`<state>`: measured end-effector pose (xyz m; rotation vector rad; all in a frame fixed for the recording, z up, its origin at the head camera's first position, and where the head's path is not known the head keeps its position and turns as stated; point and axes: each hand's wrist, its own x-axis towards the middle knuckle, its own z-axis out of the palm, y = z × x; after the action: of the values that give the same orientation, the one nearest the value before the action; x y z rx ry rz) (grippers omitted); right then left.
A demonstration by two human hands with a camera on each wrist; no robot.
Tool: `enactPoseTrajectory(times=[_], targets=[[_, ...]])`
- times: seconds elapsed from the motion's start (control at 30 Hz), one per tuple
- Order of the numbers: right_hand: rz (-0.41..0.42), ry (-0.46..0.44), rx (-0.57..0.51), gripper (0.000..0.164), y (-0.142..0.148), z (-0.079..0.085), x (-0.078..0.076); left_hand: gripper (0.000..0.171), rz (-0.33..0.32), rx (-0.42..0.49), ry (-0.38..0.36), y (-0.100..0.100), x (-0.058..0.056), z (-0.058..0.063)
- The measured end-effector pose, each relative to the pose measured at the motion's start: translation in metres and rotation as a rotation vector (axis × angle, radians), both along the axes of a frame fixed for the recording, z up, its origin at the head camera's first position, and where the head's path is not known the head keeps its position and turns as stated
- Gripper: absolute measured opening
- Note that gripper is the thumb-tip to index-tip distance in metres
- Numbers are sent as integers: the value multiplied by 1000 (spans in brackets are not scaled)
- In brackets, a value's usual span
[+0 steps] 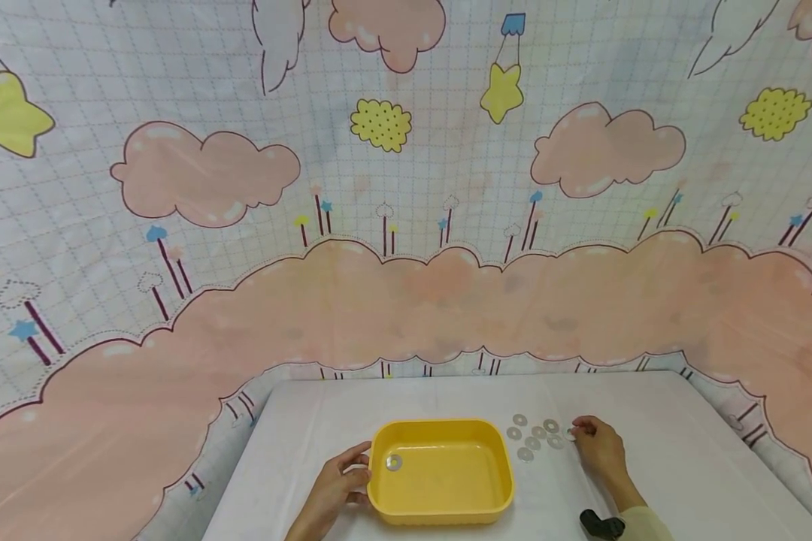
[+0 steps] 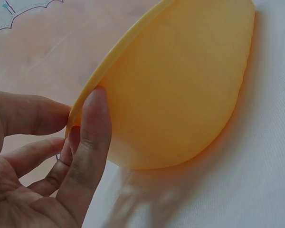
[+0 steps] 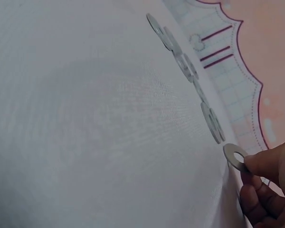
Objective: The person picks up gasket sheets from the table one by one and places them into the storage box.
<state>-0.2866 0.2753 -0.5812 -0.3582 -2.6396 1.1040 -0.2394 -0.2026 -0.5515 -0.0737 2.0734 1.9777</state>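
A yellow plastic tray (image 1: 446,509) stands on the white-covered table. My left hand (image 1: 338,485) holds it by the left rim; in the left wrist view, thumb and fingers meet the tray's edge (image 2: 171,90). Inside the tray, toward its left end, lies one flat metal washer (image 1: 394,462). Right of the tray, my right hand (image 1: 601,449) pinches another washer (image 3: 235,157) between thumb and finger, at the right side of a loose group of washers (image 1: 533,443). In the right wrist view, these washers (image 3: 184,65) appear edge-on in a row.
The white tabletop (image 1: 311,421) extends around the tray. Behind it hangs a cloth backdrop (image 1: 406,308) printed with clouds and stars. A black strap or device (image 1: 602,524) sits at the right wrist, by a light sleeve (image 1: 643,524).
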Motion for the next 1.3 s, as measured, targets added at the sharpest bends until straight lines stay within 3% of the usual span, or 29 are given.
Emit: enactPoseTrajectory(times=[0.23,0.43,0.83,1.3], targets=[[10,6,-6,24,-1,6,7,65,-30,0,32,-1,2,2],[8,9,-52,25,-1,12,14,66,-12,-10,29,0,4,-1],[42,-45,-357,37,-9,30,27,65,8,-3,40,4,14,-2],[87,-41,-462,35,-30,55,30,66,-1,2,30,1,7,-1]])
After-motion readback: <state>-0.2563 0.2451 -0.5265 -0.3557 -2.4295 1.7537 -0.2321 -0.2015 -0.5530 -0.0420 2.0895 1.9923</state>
